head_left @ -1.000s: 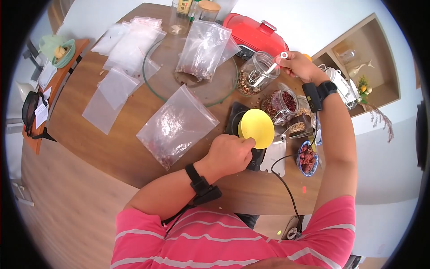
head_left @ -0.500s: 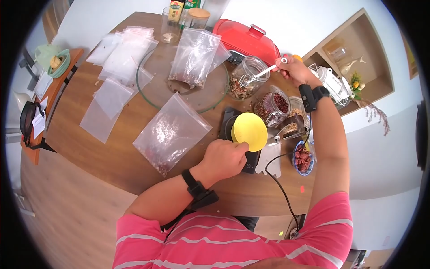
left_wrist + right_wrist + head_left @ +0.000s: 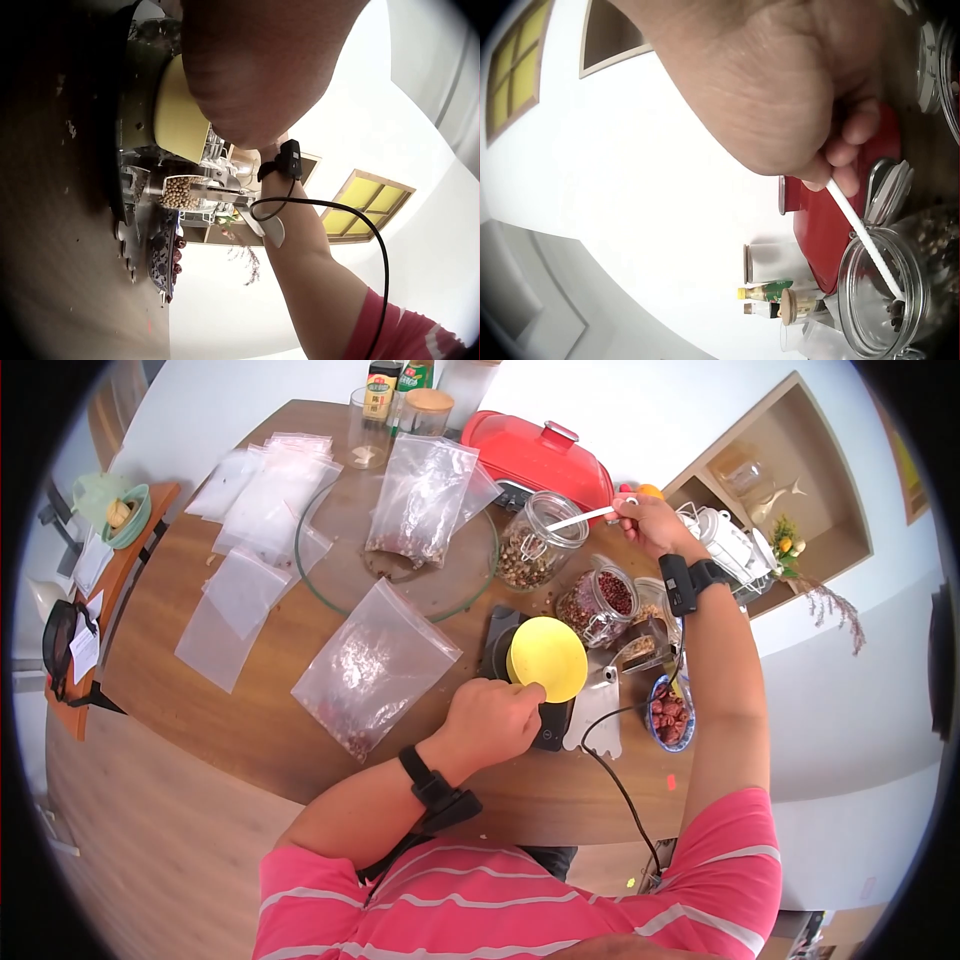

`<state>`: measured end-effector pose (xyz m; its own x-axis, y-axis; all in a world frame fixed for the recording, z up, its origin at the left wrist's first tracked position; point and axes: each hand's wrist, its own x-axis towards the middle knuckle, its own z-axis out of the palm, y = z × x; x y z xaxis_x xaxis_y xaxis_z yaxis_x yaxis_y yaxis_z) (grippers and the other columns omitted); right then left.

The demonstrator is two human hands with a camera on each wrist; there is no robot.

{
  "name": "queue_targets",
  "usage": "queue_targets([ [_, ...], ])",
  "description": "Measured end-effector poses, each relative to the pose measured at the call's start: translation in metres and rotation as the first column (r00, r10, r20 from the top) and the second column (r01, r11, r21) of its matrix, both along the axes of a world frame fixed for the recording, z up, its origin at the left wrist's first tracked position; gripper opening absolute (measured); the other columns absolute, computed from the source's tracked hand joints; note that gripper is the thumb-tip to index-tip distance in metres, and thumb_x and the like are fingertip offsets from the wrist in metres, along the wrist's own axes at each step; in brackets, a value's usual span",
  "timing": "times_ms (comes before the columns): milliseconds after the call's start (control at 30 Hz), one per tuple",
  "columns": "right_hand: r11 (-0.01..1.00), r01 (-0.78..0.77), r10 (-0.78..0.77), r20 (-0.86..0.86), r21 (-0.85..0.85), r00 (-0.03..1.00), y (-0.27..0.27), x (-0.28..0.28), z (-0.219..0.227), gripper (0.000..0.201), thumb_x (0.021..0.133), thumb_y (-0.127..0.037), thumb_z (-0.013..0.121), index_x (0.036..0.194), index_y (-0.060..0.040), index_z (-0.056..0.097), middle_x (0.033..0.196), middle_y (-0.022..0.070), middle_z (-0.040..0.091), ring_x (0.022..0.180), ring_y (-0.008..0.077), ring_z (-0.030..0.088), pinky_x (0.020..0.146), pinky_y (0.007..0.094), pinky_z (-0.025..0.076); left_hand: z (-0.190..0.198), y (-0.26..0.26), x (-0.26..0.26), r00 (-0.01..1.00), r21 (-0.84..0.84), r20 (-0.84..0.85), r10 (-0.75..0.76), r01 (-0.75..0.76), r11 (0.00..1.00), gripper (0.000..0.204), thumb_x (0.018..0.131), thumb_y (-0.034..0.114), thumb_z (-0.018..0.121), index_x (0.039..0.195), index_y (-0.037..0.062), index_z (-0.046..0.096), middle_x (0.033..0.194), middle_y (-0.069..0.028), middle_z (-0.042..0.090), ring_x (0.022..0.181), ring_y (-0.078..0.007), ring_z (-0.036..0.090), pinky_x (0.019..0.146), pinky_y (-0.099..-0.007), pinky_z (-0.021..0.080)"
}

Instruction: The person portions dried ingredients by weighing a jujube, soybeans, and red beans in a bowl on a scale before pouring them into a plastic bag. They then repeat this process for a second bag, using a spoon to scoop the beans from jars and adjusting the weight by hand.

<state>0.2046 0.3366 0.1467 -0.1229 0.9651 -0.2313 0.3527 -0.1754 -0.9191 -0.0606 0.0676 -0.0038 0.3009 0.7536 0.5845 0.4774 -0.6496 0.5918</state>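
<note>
Left hand [image 3: 492,726] pinching yellow bowl [image 3: 548,660], right hand [image 3: 652,523] gripping white spoon [image 3: 583,518]

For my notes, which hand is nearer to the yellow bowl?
Left. The left hand holds the yellow bowl by its rim; the right hand is farther away, holding a white utensil into a jar.

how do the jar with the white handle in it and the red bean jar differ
The white-handle jar holds mixed pale and dark bits; the red bean jar shows mostly small dark red beans. The right hand holds the handle angled into the first; no hand touches the second. Both are clear glass.
</note>
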Motion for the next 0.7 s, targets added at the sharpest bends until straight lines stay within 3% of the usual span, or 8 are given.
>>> queue_targets([
  [267, 0.999, 0.047, -0.045, -0.054, 0.025, 0.998, 0.006, 0.018, -0.002, 0.01, 0.106, -0.011, 0.06, 0.113, -0.0034, 0.063, 0.088, 0.0049, 0.073, 0.063, 0.0049, 0.052, 0.056, 0.0196, 0.045, 0.002, 0.0, 0.0, 1.0, 0.012, -0.011, -0.003, 0.003, 1.0, 0.006, 0.083, 0.012, 0.07, 0.089, 0.0112, 0.071, 0.07, -0.0082, 0.07, 0.063, -0.0304, 0.069, 0.059, -0.0441, 0.054],
  [433, 0.981, 0.188, -0.184, -0.086, 0.044, 0.979, -0.006, 0.019, 0.003, 0.014, 0.107, -0.011, 0.059, 0.117, -0.0028, 0.064, 0.087, 0.0042, 0.072, 0.063, 0.0055, 0.052, 0.056, 0.0199, 0.047, 0.003, -0.001, 0.0, 1.0, -0.001, -0.009, 0.004, -0.004, 1.0, 0.006, 0.083, 0.012, 0.07, 0.088, 0.0116, 0.071, 0.069, -0.0083, 0.069, 0.063, -0.0311, 0.068, 0.058, -0.0448, 0.054],
  [700, 0.981, 0.19, -0.182, -0.165, 0.035, 0.969, -0.012, 0.041, 0.006, 0.011, 0.106, -0.009, 0.059, 0.113, -0.0026, 0.062, 0.088, 0.0052, 0.072, 0.064, 0.0061, 0.056, 0.055, 0.0208, 0.05, 0.002, -0.001, 0.001, 1.0, -0.001, -0.014, 0.002, -0.002, 1.0, 0.007, 0.082, 0.011, 0.069, 0.089, 0.0111, 0.07, 0.07, -0.008, 0.069, 0.064, -0.0315, 0.068, 0.059, -0.0449, 0.053],
])
